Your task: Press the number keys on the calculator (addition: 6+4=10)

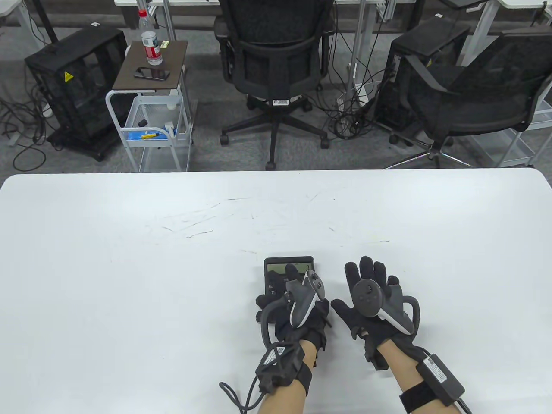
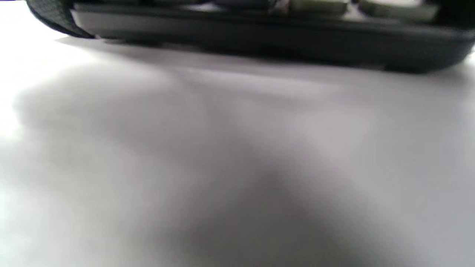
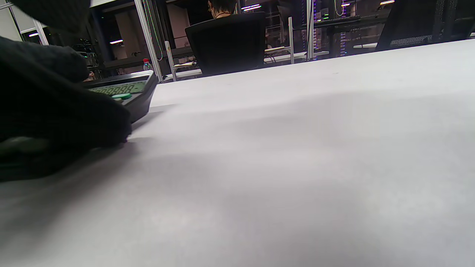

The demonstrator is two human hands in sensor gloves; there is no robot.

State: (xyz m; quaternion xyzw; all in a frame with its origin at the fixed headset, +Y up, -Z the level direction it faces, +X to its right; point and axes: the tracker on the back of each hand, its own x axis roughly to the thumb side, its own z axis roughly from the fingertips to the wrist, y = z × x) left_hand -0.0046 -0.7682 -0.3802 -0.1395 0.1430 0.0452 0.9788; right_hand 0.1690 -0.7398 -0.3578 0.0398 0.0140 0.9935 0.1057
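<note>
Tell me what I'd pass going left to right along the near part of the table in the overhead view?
Bare white table → left hand, lying over the calculator → right hand, flat beside it → bare table again.

A white tabletop (image 1: 129, 258), marked with faint scratches, is seen in the foreground. Beyond it, two black office chairs (image 1: 276, 56) are placed on grey carpet. A water bottle (image 1: 151, 41) and a phone (image 1: 152, 73) are set on a small white cart (image 1: 151, 125), beside a black cabinet (image 1: 75, 82).

A scuffed white table (image 1: 129, 258) carries a dark calculator (image 1: 289, 264).
</note>
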